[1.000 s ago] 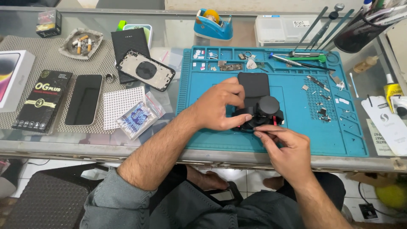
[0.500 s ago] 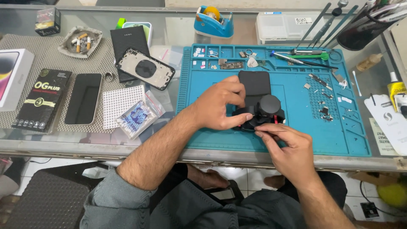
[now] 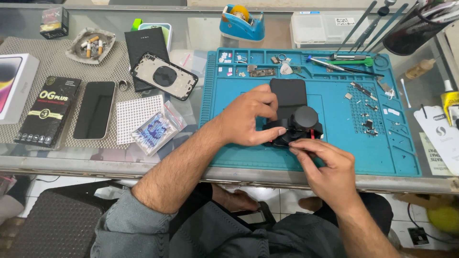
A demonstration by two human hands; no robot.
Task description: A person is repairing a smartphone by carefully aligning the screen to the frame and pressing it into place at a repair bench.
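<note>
Left of the blue mat (image 3: 239, 157), a dark phone (image 3: 94, 110) and a phone back cover (image 3: 165, 76) lie on the glass worktop (image 3: 201, 28). On the mat, the left hand (image 3: 248, 117) clamps the black suction tool (image 3: 299, 125) from its left; the right hand (image 3: 327, 165) pinches its near edge. The black slab under it runs away from the person.

Far left, a white box (image 3: 14, 86); beside it a black carton (image 3: 48, 111) and dark screen (image 3: 94, 110); a clear pouch (image 3: 158, 128); right edge, white leaflets (image 3: 442, 136).
</note>
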